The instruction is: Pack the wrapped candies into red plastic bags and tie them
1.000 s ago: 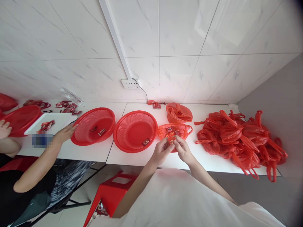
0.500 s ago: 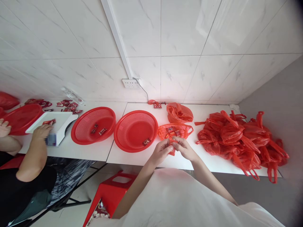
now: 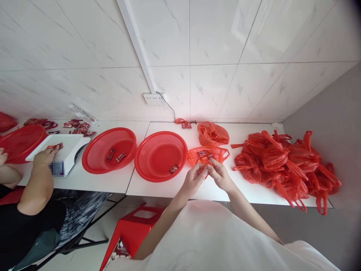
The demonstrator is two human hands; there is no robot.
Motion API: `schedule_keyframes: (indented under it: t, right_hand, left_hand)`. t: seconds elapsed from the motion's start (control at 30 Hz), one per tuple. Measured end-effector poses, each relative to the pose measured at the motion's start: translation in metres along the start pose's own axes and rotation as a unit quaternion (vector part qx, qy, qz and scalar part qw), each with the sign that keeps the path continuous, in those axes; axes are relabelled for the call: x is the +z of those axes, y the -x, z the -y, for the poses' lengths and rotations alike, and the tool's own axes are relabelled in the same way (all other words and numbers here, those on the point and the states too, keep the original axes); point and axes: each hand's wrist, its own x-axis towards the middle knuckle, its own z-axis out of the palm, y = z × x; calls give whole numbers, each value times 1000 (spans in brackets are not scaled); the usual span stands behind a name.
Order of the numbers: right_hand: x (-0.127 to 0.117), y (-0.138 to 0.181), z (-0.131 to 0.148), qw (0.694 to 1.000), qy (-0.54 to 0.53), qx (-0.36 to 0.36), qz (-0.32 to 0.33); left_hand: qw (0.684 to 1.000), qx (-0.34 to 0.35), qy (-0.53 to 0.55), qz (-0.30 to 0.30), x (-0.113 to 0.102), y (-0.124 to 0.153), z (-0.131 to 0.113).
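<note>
My left hand and my right hand meet over the white table, both pinching a small red plastic bag between them. Just behind them lies an open red bag with printed packets inside. A red mesh basket holding one small packet sits left of my hands.
A second red basket with a few packets stands further left. A person at the left has a hand on a white tray. A heap of red bags fills the right side. A knotted red bag and a red stool are nearby.
My hands shifted slightly while working the small red bag. The person at the left drew a hand back from the basket rim to the white tray.
</note>
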Motion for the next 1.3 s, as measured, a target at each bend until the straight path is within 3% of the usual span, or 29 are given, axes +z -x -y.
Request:
schedule_keyframes:
  t: [0.17,0.33,0.6,0.73,0.87,0.97,1.1,1.2,1.3]
  right_hand:
    - [2,-1,2,1000,8,-2,8]
    - [3,-1,10,998,-31,6,55]
    - [-5,-8,20,995,46,-23,87]
    - [0,-10,20,996,33,-46,62]
    - [8,-10,14,999,-19,-34,-3]
    - [8,-9,12,998,-55,-9,20]
    - [2,-9,15,996,-49,-1,78]
    - [-1,-10,19,997,-7,-12,76]
    - [1,-9,20,998,33,-29,44]
  left_hand:
    - [1000,7,5,1,-2,-2,-2]
    - [999,2,-16,28,-9,-4,-9]
    - [998,10,-35,53,-17,-7,-13]
    - [999,16,-10,49,-12,-9,-8]
    - [999,19,37,-13,-3,-10,0]
    - [998,27,38,-32,-2,-10,0]
    - [1000,21,-11,19,-11,-11,-9]
    - [999,1,-2,35,-12,-12,-11]
    - [1000,-4,13,5,-6,-12,-5]
